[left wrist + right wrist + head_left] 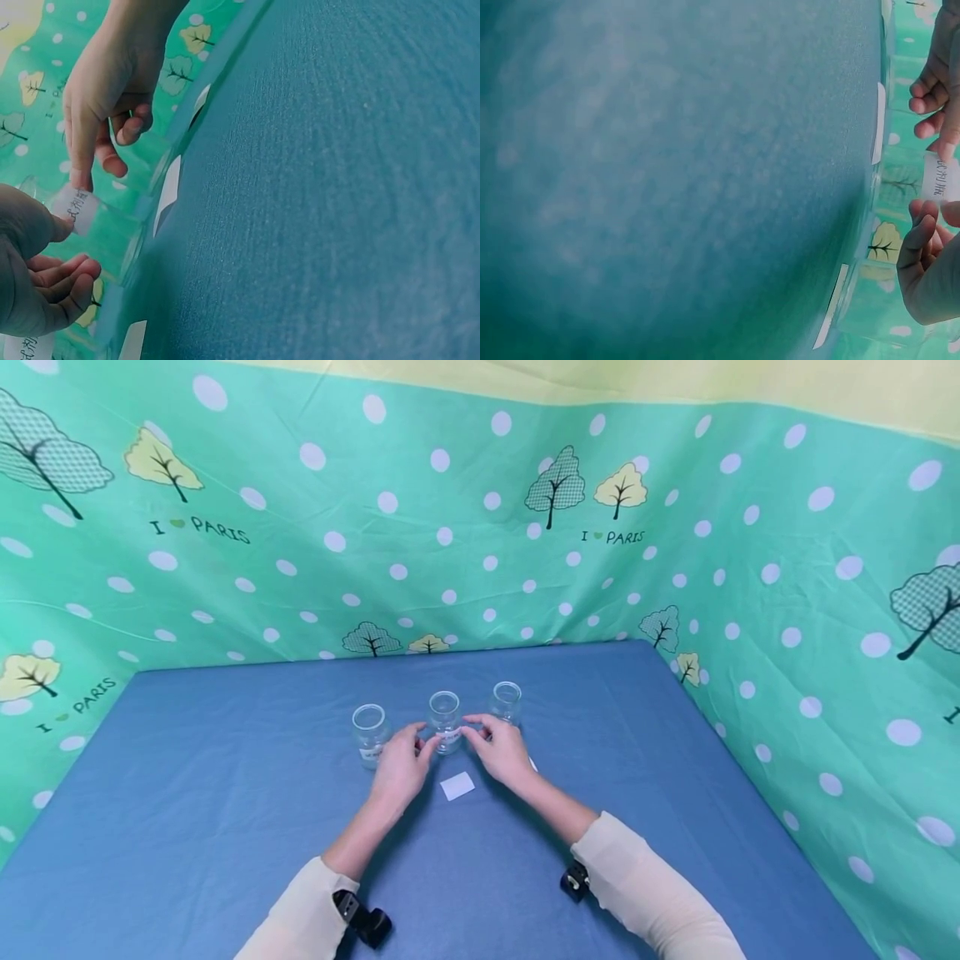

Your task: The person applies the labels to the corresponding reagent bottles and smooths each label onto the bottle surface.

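Observation:
Three clear, open-topped glass jars stand in a row. At the middle jar (444,706), both hands meet over a white label (936,177) with dark printed characters. My left hand (401,768) has its thumb against one end of that label, the other fingers loosely bent beside the glass. From the other side, the thumb of my right hand (501,753) presses the label's opposite end, its remaining fingers bent and holding nothing. The left jar (369,720), just beyond the left hand, bears a similar label (371,753). Behind the right hand is the right jar (507,695), its lower part hidden.
A small white card (457,786) lies on the blue tablecloth (225,810) in front of the middle jar. Another white card (533,765) peeks out beside the right wrist. A green dotted curtain (442,493) hangs behind the table and along the right.

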Demonstrator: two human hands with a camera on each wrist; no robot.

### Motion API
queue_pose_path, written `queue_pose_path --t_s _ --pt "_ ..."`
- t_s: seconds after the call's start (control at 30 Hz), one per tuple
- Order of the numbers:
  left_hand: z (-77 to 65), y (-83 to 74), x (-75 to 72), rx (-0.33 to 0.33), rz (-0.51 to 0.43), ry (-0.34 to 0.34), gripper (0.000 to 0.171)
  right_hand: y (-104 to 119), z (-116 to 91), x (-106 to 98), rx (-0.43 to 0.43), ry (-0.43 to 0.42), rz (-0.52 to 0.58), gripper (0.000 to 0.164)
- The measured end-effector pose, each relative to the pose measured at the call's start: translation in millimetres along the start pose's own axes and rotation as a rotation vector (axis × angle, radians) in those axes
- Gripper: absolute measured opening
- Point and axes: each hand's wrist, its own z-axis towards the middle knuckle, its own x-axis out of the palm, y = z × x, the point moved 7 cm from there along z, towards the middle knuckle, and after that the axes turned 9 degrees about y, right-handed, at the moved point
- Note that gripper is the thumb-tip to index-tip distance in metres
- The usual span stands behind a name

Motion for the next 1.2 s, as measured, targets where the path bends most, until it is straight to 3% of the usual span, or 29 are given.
queue_pose_path --t_s 0.5,0.73,0.93,1.2 --pt "-1.6 -0.5 0.3 -0.023 -0.005 0.021 0.044 0.6 0.1 0.5 0.0 0.024 0.013 0.029" --pt "-5.4 -3.8 -2.0 0.004 0.005 0.009 0.038 1.7 -2.7 -3.9 0.007 0.007 0.0 0.022" --pt "-11.5 -7.1 -5.0 -0.032 0.045 0.064 0.036 2.5 -7.9 -12.1 -0.01 0.044 0.014 0.016" --pt "-19.3 -16.6 -0.4 0.015 0.069 0.133 0.024 -2.9 -16.0 -32.6 -0.024 0.055 -0.001 0.009"
